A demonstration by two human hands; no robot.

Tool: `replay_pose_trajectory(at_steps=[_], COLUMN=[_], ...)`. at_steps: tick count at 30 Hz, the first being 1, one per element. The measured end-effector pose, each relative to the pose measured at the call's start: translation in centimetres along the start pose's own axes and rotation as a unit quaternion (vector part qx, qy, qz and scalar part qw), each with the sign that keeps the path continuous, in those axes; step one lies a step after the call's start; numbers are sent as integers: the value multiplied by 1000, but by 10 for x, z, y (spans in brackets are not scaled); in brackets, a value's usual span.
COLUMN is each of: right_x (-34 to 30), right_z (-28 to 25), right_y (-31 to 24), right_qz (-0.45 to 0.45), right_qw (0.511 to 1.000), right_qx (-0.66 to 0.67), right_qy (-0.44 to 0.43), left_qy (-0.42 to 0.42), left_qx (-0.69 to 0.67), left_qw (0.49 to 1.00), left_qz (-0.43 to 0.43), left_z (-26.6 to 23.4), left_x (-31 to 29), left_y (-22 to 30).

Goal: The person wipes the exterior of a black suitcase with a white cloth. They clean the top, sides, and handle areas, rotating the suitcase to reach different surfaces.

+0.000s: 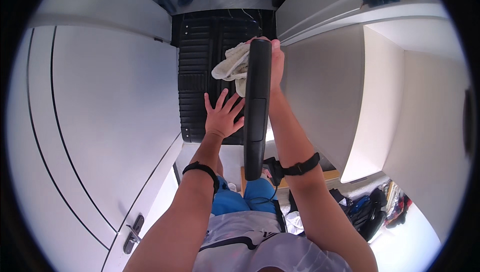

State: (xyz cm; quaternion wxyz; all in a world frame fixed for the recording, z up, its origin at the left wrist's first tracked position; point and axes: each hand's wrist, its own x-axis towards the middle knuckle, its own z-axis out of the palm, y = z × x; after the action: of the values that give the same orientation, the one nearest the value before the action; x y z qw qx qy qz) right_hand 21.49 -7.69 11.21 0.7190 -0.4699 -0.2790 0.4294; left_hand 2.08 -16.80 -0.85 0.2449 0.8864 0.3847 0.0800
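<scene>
Head view: right hand [276,59] is raised w/ fingers curled round a cream cloth [232,66], pressed at the top of a tall black panel [256,112] seen edge-on (poss. a door, hard to tell). Left hand [223,115] is flat, fingers spread wide, holding nothing, resting against the panel's left side. White cupboards [100,117] stand at left, and a black ribbed mat [200,62] lies below.
</scene>
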Motion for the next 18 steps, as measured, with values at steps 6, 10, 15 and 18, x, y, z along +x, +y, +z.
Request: replay_pose_trajectory(at_steps=[6,10,15,18], right_x=[0,2,0,3], right_z=[-26,-55,-49,-39], right_y=[42,71,100,100], right_qz=[28,74,20,51], right_qw=[982,981,991,994], right_qx=[-183,-175,-113,-53], right_qy=[38,44,69,75], left_qy=[-61,-17,-32,22], left_qx=[164,160,139,192], left_qw=[984,985,989,979], left_qz=[31,63,26,70], left_z=[1,4,2,-4], left_x=[3,3,3,5], left_y=[-5,-4,-7,-9])
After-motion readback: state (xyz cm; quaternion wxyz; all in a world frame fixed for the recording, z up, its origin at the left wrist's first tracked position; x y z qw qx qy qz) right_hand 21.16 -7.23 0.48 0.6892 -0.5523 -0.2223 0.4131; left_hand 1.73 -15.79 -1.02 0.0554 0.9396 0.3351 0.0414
